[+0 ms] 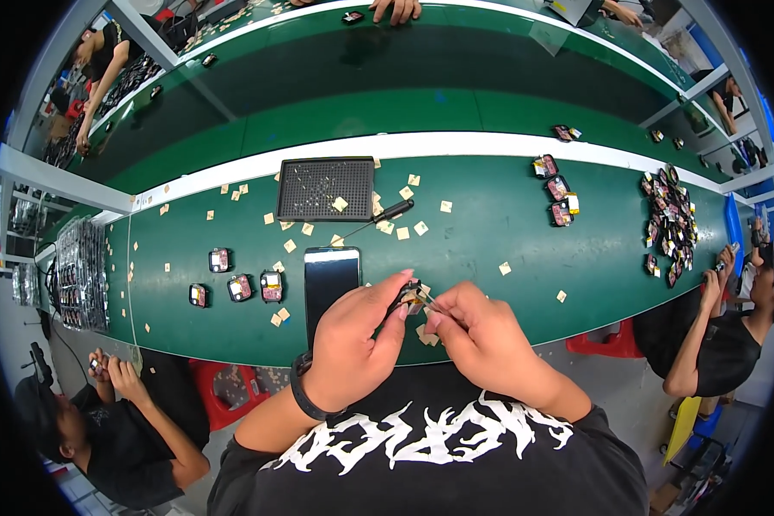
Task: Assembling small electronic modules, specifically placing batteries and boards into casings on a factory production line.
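Observation:
My left hand point(357, 340) is closed around a small black electronic casing point(415, 295) with a pale square part showing in it, held just above the table in front of my chest. From the right, my right hand point(473, 327) pinches a thin metallic tool point(428, 300), its tip at the casing. The tool is mostly covered by fingers, so its exact kind is unclear. Beside my left hand lies a dark-screened phone point(332, 279). Some small cream squares point(427, 335) lie beneath my hands.
A black grid tray point(325, 189) and a black-handled screwdriver point(396, 211) lie farther off. Several open casings point(239, 287) sit left, others point(558, 189) right, near a heap of casings point(669, 225). Stacked clear trays point(82, 273) stand at the left end. Co-workers sit on both sides.

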